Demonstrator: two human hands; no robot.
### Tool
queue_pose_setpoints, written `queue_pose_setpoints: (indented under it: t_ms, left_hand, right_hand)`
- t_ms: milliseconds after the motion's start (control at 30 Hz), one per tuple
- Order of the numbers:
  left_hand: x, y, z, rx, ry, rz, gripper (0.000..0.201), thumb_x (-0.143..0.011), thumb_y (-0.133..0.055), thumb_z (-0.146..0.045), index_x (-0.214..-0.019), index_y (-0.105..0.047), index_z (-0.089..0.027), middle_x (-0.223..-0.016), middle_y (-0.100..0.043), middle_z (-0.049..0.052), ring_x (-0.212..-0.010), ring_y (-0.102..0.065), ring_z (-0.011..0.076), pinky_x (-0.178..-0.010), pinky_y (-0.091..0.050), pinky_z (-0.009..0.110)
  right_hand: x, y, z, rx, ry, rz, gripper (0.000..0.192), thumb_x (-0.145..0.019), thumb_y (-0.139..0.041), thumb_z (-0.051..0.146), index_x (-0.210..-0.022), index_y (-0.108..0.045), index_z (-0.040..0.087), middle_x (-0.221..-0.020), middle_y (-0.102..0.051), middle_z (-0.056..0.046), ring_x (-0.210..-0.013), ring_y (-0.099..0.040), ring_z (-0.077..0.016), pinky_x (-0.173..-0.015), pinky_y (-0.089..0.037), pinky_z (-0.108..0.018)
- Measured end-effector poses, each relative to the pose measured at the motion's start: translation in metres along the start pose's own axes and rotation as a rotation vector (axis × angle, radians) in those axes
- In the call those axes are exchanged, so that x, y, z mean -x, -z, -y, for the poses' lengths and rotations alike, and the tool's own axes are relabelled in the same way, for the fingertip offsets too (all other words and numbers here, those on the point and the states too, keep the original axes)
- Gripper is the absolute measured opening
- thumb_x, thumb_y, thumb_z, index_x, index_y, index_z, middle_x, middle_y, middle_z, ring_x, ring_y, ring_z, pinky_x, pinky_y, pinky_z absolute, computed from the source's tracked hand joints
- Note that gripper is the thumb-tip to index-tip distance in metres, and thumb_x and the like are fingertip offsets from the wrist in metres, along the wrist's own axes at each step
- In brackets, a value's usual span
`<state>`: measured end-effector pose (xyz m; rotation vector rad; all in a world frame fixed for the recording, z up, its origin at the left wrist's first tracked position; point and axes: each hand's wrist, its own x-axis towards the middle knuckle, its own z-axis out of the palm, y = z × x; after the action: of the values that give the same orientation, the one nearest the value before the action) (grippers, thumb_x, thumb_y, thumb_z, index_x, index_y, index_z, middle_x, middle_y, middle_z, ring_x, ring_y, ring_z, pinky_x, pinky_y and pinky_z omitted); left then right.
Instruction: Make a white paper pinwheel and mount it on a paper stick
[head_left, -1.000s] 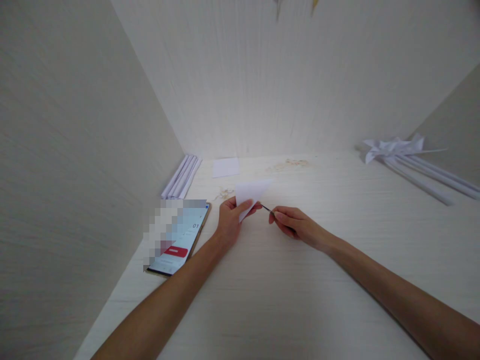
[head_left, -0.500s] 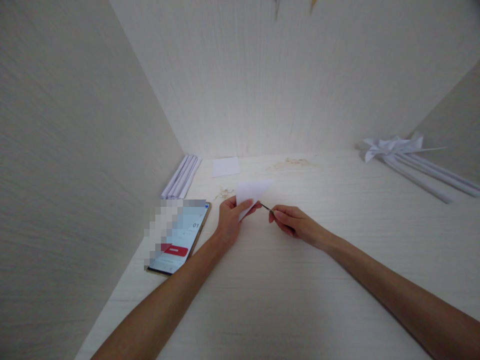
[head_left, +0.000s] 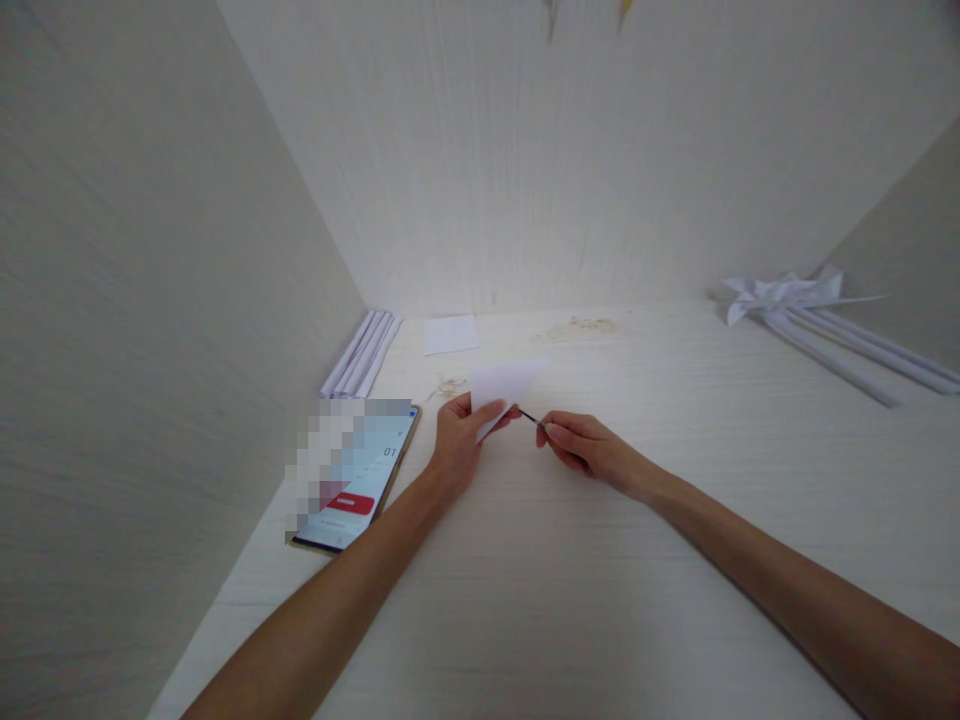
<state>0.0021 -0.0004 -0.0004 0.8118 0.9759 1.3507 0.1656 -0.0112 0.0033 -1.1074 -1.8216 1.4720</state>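
My left hand [head_left: 459, 436] pinches a white piece of paper [head_left: 501, 384], folded into a triangle shape, between thumb and fingers. The paper is held just above the table, its point towards the upper right. My right hand [head_left: 581, 443] is closed round a thin dark pointed tool [head_left: 531, 416]; most of it is hidden in the fingers, so its exact kind cannot be made out. The tool's tip reaches the fingertips of my left hand at the paper's lower right edge. Whether it touches the paper I cannot tell.
A phone [head_left: 360, 480] with a lit screen lies beside my left forearm. Behind it are several rolled paper tubes [head_left: 361, 354] and a square white sheet [head_left: 451, 335]. Paper pinwheel-like shapes on long paper sticks [head_left: 832, 345] lie at the right. Walls enclose the white table [head_left: 600, 600].
Both hands keep their hold on the paper and the dark tool. Apart from a very slight shift of the view, nothing has visibly moved.
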Motion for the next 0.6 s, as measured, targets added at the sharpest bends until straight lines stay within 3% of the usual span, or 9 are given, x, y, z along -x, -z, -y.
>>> queue_pose_setpoints:
  t_ms: [600]
  left_hand:
    - [0.0007,-0.0001,-0.0008,0.011,0.007,0.006,0.018,-0.054,-0.069,-0.024,-0.068,-0.063,-0.013,-0.066,-0.067,0.003,-0.063,-0.062,0.0132,-0.065,-0.045,0.025]
  right_hand:
    - [-0.0006,-0.0033,-0.0018,-0.029,0.022,-0.031,0.033,-0.080,-0.037,0.046,-0.077,-0.049,0.015,-0.044,-0.032,0.008,-0.038,-0.026,-0.0059,-0.038,-0.018,-0.021]
